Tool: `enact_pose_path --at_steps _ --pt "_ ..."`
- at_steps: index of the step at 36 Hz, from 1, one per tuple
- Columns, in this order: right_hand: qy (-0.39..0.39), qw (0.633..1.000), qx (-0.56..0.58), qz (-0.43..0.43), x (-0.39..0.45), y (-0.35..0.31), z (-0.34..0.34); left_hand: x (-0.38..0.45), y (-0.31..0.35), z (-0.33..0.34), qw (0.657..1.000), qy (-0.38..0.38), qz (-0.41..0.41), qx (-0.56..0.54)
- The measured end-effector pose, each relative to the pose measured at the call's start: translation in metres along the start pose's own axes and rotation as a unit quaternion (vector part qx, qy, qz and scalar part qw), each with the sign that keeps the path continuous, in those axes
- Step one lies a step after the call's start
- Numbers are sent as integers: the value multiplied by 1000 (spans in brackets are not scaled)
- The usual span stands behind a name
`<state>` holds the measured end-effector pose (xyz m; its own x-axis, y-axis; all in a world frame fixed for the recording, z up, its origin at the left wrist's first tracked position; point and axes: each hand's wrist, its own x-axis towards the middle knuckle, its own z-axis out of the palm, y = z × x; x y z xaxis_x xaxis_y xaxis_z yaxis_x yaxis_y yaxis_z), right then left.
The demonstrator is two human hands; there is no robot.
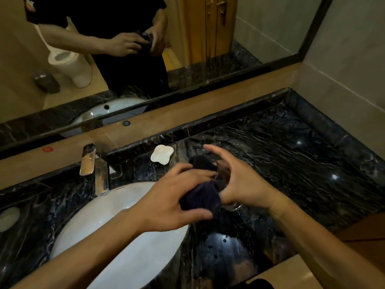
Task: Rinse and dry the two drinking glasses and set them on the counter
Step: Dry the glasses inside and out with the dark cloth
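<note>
Both hands work above the black marble counter point(291, 163), just right of the sink. My right hand point(243, 182) is wrapped around a clear drinking glass point(224, 175) that is tilted on its side, fingers spread over it. My left hand point(173, 197) grips a dark cloth point(200, 198) and presses it against and partly into the glass. The cloth hides much of the glass. A faint clear shape point(180, 158) stands beside the soap dish; I cannot tell whether it is the second glass.
A white oval sink point(125, 226) with a chrome faucet point(93, 163) lies to the left. A white soap dish point(162, 154) sits behind my hands. Water drops point(220, 248) dot the counter's front. A mirror point(187, 49) runs along the back, and a wall closes the right end.
</note>
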<state>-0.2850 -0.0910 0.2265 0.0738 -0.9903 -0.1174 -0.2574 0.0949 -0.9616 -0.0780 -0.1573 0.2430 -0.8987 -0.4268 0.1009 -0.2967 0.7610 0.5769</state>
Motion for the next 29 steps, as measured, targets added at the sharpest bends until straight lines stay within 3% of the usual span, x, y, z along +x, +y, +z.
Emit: enact_pose_path --at_steps 7,12,17,20,23,26,29 --pt "-134 991 -28 -5 0 -7 -4 -3 10 0 986 -116 60 101" --pt "-230 972 51 13 3 -7 -1 -6 20 10 990 -56 103 73" --pt "-264 956 120 49 11 -2 -5 -3 18 15 999 -32 30 -1" --pt "-177 971 150 52 15 5 -8 -2 15 18 989 -12 -95 -111" --pt "-14 992 124 13 10 17 -8 2 16 19 948 71 -220 -220" --pt "78 985 149 -47 3 26 10 12 21 17 895 167 -264 -319" --pt "202 967 127 -90 8 32 33 21 35 20 879 179 -258 -359"
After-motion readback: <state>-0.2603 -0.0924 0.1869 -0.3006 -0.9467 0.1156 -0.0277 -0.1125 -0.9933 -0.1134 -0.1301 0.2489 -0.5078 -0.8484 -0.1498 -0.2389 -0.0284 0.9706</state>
